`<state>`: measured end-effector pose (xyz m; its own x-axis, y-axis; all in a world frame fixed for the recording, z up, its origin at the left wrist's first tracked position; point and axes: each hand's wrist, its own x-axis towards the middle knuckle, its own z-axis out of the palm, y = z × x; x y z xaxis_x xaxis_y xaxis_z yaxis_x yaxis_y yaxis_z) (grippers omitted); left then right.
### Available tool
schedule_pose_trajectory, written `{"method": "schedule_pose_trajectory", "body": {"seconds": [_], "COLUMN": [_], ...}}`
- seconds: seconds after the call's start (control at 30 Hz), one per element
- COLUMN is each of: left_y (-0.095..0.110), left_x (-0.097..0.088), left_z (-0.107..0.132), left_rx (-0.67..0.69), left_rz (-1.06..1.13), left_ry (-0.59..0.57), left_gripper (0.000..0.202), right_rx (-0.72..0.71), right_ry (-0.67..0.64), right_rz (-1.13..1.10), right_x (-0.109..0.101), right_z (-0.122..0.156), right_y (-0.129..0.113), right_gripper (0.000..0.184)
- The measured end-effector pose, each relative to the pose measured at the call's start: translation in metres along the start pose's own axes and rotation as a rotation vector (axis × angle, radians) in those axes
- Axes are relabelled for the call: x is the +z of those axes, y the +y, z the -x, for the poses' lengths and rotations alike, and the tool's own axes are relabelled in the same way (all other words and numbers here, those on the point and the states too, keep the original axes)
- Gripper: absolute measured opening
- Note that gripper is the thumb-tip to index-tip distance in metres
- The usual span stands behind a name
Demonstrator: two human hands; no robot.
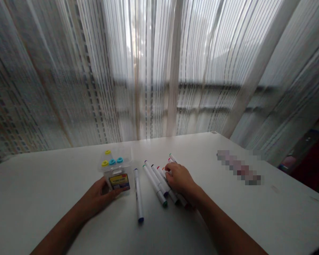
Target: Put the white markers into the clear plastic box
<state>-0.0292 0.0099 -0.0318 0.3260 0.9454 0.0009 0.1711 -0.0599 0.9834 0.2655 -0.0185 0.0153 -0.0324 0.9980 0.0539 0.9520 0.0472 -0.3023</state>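
My left hand [102, 193] is closed around the lower front of a clear plastic marker case [132, 179], thumb across its dark and yellow label. Yellow and blue round plugs show at the case's top. Just right of the case a blue-ended white marker [138, 198] lies apart. Several more white markers [155, 186] with green, purple, black and red ends lie in a loose pile. Over the pile's right side, my right hand [179, 177] has its fingers curled down onto a marker with an orange end [163, 169]; the hand hides much of it and its neighbours.
Everything rests on a white table [69, 170]. A blurred-out, pixelated long object [238, 166] lies on its right side. Striped sheer curtains [154, 71] hang along the far edge, and a dark red item [313, 163] is beyond the right edge.
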Motion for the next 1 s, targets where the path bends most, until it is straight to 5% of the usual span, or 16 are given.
{"method": "schedule_pose_trajectory", "body": {"seconds": [1.0], "left_y": [-0.007], "left_x": [-0.004], "left_z": [-0.004], "left_rx": [0.0], "left_rz": [-0.033], "left_ry": [0.018], "left_gripper": [0.058], "right_rx": [-0.088], "right_ry": [-0.019], "right_rz": [0.185], "right_x": [-0.002], "right_z": [-0.013], "right_y": [-0.016], "right_gripper": [0.03]}}
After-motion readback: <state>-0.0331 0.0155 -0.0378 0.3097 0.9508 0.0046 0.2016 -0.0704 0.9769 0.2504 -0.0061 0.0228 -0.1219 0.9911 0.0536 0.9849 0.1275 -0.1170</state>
